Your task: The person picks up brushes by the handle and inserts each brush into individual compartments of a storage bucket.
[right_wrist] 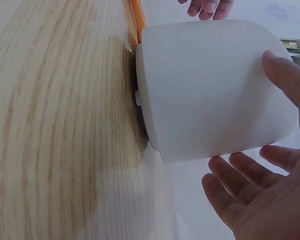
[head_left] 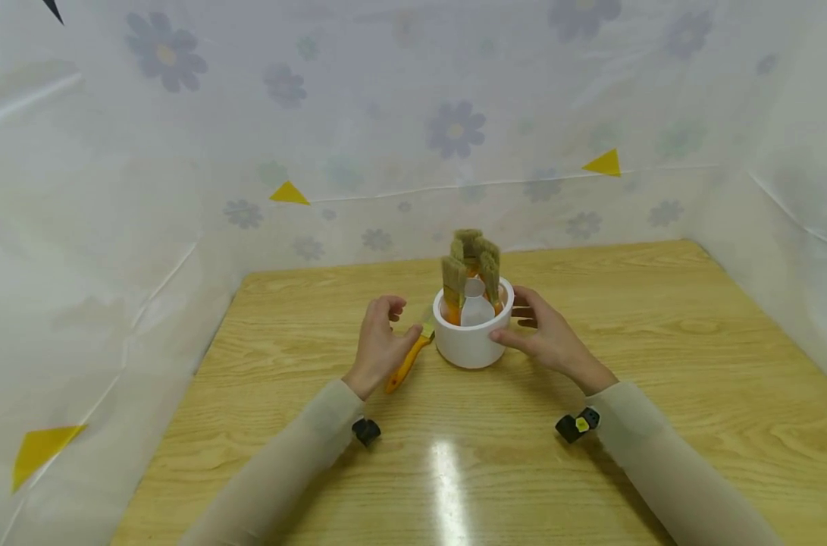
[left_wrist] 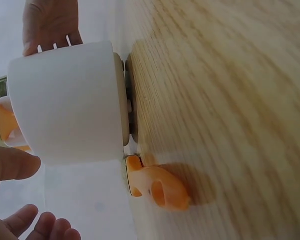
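A round white brush holder (head_left: 469, 347) stands on the wooden table, several bristle brushes (head_left: 455, 277) upright in it, bristles up. At its right side my right hand (head_left: 548, 334) holds the wall, thumb across the front and fingers round the side; the thumb (right_wrist: 284, 75) lies against the white wall in the right wrist view. To the left of the holder is my left hand (head_left: 382, 345), fingers loosely bent with nothing in them. A loose brush with an orange handle (head_left: 408, 369) lies beside it, its bristle end close to the holder.
The wooden table (head_left: 304, 318) runs back to a pale flowered sheet (head_left: 379, 98) that hangs behind and at both sides. Yellow triangles (head_left: 289, 192) are stuck on the sheet. Inside the holder is a clear rounded piece (head_left: 477, 309) among the brushes.
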The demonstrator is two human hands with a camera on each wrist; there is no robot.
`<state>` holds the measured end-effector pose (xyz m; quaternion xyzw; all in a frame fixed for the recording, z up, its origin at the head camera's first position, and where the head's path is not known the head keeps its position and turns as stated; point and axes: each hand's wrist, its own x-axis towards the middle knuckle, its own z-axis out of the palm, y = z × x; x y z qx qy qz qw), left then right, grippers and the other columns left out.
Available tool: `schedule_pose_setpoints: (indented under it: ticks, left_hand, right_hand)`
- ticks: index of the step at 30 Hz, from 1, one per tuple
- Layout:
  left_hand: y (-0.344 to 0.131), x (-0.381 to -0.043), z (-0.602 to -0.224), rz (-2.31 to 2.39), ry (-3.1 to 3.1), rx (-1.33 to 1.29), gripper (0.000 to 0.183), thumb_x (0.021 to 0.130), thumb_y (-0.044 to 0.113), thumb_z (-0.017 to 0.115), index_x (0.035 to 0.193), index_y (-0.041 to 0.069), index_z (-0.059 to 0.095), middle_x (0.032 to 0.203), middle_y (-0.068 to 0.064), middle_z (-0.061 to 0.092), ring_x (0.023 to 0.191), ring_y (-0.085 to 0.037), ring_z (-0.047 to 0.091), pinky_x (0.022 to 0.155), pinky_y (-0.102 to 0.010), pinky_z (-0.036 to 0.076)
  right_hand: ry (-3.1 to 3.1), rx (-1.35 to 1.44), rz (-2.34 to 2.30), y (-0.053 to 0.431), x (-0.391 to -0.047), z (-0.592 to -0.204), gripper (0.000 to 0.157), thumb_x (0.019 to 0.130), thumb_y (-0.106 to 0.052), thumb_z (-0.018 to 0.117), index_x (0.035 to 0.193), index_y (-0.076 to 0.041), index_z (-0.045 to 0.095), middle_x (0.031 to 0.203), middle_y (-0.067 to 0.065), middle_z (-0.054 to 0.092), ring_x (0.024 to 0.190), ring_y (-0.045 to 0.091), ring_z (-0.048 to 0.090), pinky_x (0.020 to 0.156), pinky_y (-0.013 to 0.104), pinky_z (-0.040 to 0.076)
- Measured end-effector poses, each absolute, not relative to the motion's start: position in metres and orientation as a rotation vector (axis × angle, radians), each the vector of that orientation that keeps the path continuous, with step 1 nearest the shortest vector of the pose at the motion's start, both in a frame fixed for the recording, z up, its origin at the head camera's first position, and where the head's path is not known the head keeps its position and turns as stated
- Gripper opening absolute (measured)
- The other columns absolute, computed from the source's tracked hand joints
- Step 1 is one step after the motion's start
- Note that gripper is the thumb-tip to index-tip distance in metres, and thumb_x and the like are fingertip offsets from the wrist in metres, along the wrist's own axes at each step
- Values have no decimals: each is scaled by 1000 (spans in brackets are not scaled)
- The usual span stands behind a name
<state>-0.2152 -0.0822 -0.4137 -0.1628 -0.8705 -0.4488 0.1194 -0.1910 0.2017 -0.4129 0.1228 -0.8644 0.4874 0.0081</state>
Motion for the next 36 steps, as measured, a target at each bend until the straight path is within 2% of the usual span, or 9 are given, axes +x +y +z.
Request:
schedule_pose_setpoints:
  ticks: [15, 36]
  left_hand:
    - [-82, -220, -416, -1264, -2741, -475, 50, 84, 19, 73, 126, -1, 53, 114, -13, 51, 104, -35, 51, 85, -41, 45]
    - [-86, -234, -422, -1120, -2945, -588, 49, 84, 18, 74, 125, 1, 55, 113, -18, 53, 98, -30, 54, 84, -40, 48]
  right_hand:
    - [-2701, 396, 1517, 203, -191, -414, 91, 80, -47, 74, 151, -17, 26, 140, 10, 43, 124, 32, 45, 99, 55, 38]
    - [-2701, 402, 1520, 202, -192, -413, 90, 80, -47, 74, 150, -16, 27, 140, 10, 43, 124, 32, 45, 99, 55, 38]
